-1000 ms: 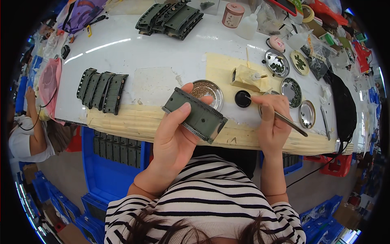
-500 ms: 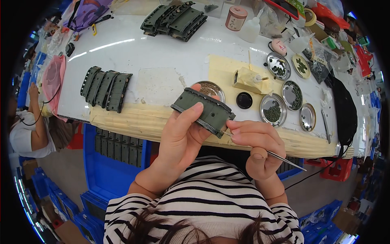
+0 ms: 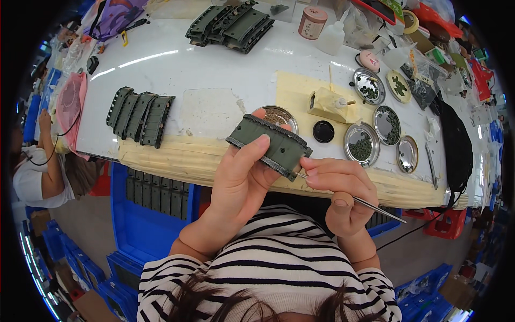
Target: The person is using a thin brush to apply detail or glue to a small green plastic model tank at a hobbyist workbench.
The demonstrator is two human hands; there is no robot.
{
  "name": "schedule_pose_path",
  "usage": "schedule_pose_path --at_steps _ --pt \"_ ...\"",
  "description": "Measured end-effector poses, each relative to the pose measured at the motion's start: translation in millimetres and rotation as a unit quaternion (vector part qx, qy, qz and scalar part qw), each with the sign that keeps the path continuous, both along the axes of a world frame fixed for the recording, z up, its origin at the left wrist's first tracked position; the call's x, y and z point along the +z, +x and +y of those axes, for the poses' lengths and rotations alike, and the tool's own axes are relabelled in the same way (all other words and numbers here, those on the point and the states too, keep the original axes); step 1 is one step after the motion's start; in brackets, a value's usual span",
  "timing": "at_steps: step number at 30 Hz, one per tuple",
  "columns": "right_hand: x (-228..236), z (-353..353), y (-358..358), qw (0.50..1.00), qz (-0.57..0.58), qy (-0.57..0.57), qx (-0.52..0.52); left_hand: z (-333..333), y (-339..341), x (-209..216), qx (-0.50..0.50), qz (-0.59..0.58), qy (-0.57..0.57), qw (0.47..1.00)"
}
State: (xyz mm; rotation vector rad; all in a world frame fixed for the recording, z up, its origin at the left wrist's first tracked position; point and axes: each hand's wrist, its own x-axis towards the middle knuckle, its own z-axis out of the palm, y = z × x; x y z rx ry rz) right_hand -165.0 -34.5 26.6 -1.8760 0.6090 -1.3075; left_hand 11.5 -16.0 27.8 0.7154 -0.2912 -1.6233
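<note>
My left hand [image 3: 241,166] grips a dark green curved plastic part [image 3: 268,145] with ridged long edges, thumb on its face and fingers beneath. It is tilted above the table's near edge. My right hand [image 3: 346,196] is closed around slim metal tweezers [image 3: 375,208]; their tip meets the part's right corner, and whatever lies at the tip is too small to make out. Behind the held part, a round metal dish [image 3: 284,114] of brownish bits is partly hidden. Several similar green parts [image 3: 140,119] stand in a row at the left.
More green parts [image 3: 230,27] lie at the back. Metal dishes of small green pieces [image 3: 360,146], a black cap [image 3: 323,131] and a paper-wrapped block [image 3: 332,104] stand right. A blue bin [image 3: 145,225] holds parts below the table. A co-worker's arm [image 3: 48,155] shows far left.
Almost nothing differs. The view has shifted very slightly, and the tweezers' rear end sits a touch farther right and higher.
</note>
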Motion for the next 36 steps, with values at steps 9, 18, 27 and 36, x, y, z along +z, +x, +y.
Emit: schedule_pose_path --at_steps 9,18,27,36 --pt "-1.2 -0.8 0.6 1.000 0.001 -0.001 -0.007 0.0 -0.8 -2.1 0.004 0.008 -0.002 1.000" --pt "-7.8 -0.8 3.8 0.999 -0.023 -0.015 -0.017 2.3 -3.6 -4.8 0.024 0.028 -0.001 0.999" --pt "-11.3 -2.9 2.2 0.999 -0.037 -0.012 -0.012 1.4 -4.8 -4.6 0.025 0.037 0.000 0.999" --pt "-10.6 -4.6 1.3 0.999 -0.003 -0.040 -0.014 -1.4 -3.6 -5.3 0.031 0.046 0.011 0.998"
